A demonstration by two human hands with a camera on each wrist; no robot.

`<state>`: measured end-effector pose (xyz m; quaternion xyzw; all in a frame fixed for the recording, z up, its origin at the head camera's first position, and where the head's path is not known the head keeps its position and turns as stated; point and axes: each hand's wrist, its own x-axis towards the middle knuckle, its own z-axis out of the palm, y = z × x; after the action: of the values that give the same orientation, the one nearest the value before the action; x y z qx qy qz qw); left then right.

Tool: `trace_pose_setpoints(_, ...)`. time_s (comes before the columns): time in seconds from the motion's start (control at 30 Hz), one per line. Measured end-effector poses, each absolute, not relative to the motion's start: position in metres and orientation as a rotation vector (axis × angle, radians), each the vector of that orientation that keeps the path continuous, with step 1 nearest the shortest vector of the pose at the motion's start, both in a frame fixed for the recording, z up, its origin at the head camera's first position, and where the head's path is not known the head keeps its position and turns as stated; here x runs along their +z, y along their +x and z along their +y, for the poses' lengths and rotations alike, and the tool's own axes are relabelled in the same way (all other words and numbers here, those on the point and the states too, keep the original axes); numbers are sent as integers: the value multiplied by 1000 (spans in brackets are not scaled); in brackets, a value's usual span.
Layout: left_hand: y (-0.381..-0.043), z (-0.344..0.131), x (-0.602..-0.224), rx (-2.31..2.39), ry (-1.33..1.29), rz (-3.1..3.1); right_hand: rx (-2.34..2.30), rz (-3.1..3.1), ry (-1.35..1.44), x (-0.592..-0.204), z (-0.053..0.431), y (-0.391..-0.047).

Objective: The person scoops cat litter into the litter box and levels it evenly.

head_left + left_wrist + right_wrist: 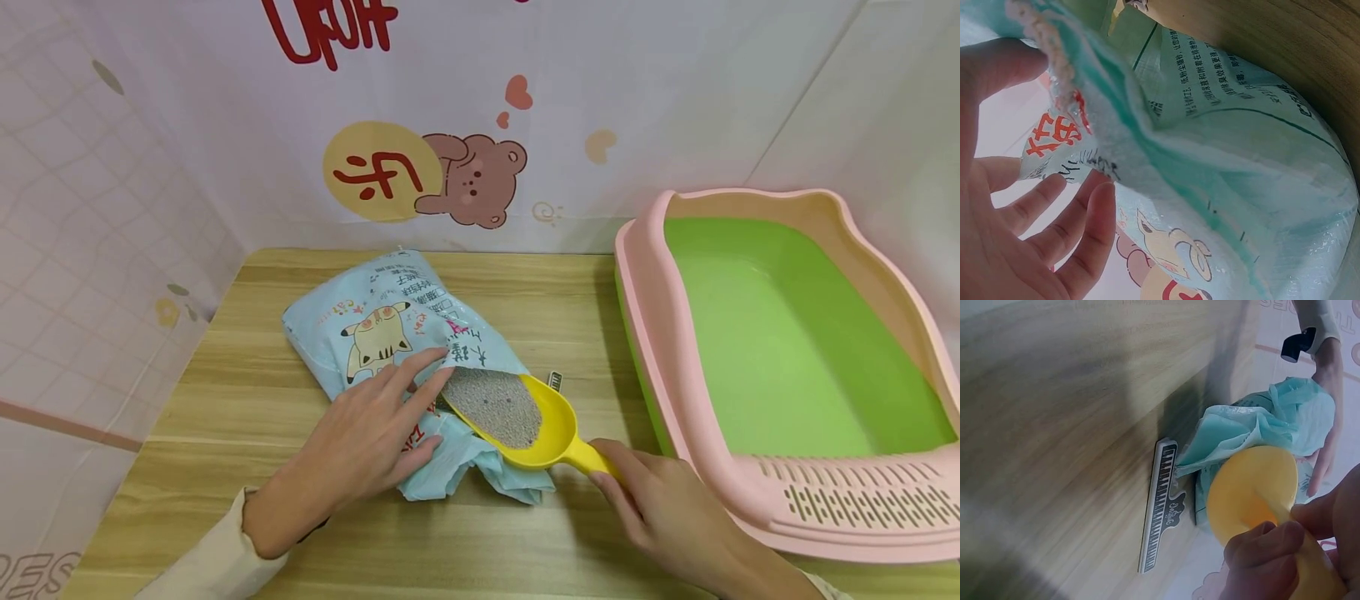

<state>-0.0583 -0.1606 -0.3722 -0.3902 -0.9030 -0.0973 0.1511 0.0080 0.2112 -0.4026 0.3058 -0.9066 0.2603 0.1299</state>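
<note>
A light blue bag of cat litter, printed with a cartoon cat, lies on the table with its torn mouth toward the right. My left hand rests at that mouth, fingertips on the upper flap and thumb by the lower one; in the left wrist view the fingers are spread and slightly bent against the bag. My right hand grips the handle of a yellow scoop. Grey litter granules fill much of the scoop, whose front end is inside the bag mouth.
A litter box with a pink rim and green base stands at the right of the wooden table. Beside the bag lies a piano-keyboard-patterned clip, partly hidden in the head view. A printed wall covering closes off the back.
</note>
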Motion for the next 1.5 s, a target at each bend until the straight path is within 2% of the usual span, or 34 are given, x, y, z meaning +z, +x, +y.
trace_pose_setpoints(1.17, -61, -159, -374, -262, -1143, -2608, 714, -2501, 1004, -405, 239, 25)
trace_pose_setpoints(1.5, -61, -159, -374, -284, -1134, -2610, 734, -2568, 998, -395, 257, 27)
